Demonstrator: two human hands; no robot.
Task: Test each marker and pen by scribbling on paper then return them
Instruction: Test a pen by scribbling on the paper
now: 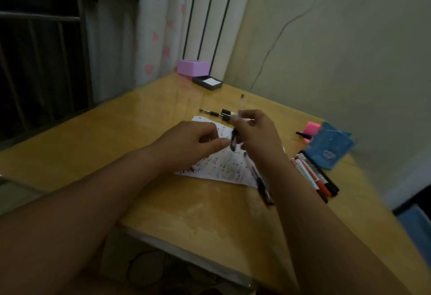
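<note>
Held the pen [240, 108] upright, pinched at mid-barrel by the right hand [254, 131]; met at its dark lower end by the curled left hand [193, 140], though too blurred to tell whether gripping or only touching. Hovered over the scribbled paper [221, 168] on the table [163, 201]. Risked, by judgement, a jerk on a stiff cap smearing ink on fingers, or the right wrist nudging the second pen [261, 182] beneath it toward the markers [314, 173] beside the blue holder [331, 147].
</note>
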